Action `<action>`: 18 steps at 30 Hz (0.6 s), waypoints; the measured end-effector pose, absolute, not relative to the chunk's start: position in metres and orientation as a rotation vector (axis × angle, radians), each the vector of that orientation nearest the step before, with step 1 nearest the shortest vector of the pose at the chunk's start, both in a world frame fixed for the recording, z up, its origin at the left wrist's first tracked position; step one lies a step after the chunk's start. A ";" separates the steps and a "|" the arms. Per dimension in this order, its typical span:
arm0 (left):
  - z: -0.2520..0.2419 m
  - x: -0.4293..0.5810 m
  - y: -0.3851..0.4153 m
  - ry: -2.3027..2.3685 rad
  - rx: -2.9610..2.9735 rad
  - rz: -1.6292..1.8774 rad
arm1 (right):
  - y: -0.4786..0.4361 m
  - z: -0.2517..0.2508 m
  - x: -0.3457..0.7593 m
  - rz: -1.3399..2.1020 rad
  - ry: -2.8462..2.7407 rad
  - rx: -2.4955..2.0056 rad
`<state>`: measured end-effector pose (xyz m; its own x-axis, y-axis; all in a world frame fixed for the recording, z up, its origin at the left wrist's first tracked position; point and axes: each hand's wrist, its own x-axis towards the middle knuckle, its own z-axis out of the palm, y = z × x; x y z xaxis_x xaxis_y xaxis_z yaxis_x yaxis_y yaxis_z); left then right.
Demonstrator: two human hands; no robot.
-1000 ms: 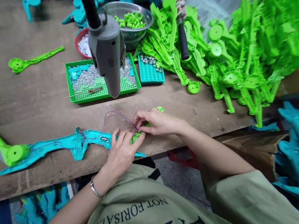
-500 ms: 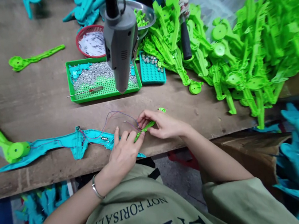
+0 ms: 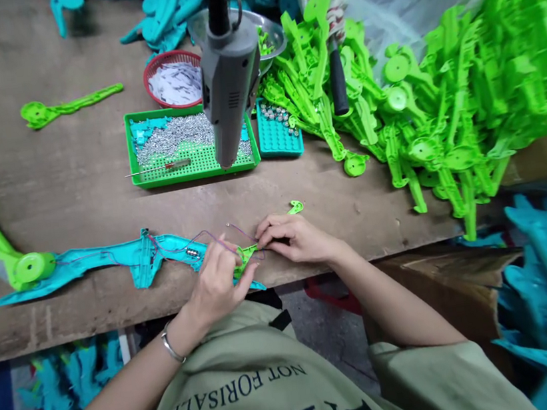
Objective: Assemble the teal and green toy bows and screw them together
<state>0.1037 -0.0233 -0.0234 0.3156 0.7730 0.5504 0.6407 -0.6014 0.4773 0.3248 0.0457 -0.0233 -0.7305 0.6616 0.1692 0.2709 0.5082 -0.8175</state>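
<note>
A slim green plastic piece (image 3: 246, 255) is held between my two hands, over the right end of a long blue plastic half-shell (image 3: 91, 258). The fingers and thumb of my left hand (image 3: 219, 272) close around its wider end. With its fingertips pinched, my right hand (image 3: 298, 239) grips the narrow end, partly hiding it. Thin red and purple wires (image 3: 201, 234) loop from the shell to the fingers. A small metal spring-like part (image 3: 192, 252) sits in the shell. At the shell's left end is a green part with a round hub (image 3: 34, 267).
A small green hook-shaped piece (image 3: 296, 207) lies beyond my right hand. Behind are a green basket of screws (image 3: 189, 174) with a screwdriver (image 3: 160, 169), a blue tray (image 3: 281, 147) and a red basket (image 3: 152, 90). A grey hanging tool (image 3: 232, 83) dangles above; green parts (image 3: 440, 95) pile right.
The green piece has shifted left and slightly down. My right hand has moved to its narrow end, while my left hand has turned, uncovering more of it. The wire loop sits lower.
</note>
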 end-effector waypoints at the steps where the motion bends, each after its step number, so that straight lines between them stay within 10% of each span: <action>1: -0.018 0.101 -0.026 1.254 2.452 1.189 | 0.045 -0.026 0.326 1.071 -2.300 -0.760; 8: 0.032 0.083 -0.045 0.770 2.601 1.219 | 0.041 -0.025 0.331 0.945 -2.306 -0.770; 18: 0.020 0.116 -0.015 1.286 2.525 1.111 | 0.036 -0.003 0.294 1.168 -2.074 -1.223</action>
